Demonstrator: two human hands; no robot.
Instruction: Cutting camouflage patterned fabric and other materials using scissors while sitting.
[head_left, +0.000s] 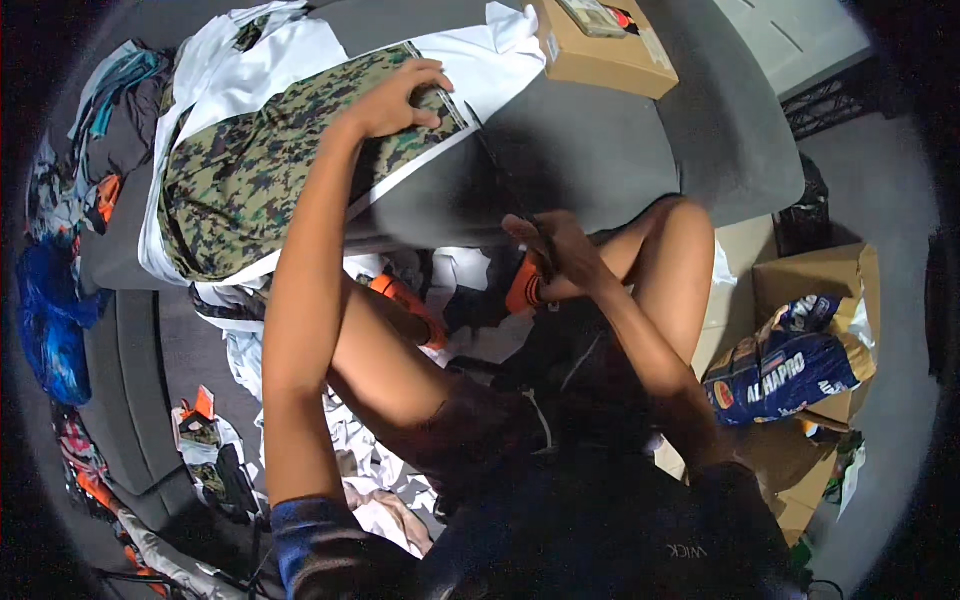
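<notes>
My left hand (395, 105) lies on the green camouflage fabric (235, 195), fingers and thumb apart, near a narrow strip (455, 113) along its right end. The camouflage lies over white fabric (500, 55) on a grey cushioned seat (610, 155). My right hand (560, 245) is closed around a long, thin dark tool (490, 155), possibly scissors, which points up toward the fabric's corner. The tool's exact shape is unclear against the shadow.
A cardboard box (605, 65) with items on top sits at the back of the seat. Clothes (120, 100) and a blue bundle (55, 320) lie left. White scraps (390, 470) cover the floor near my legs. At right stands an open carton (805, 265) with a navy bag (780, 365).
</notes>
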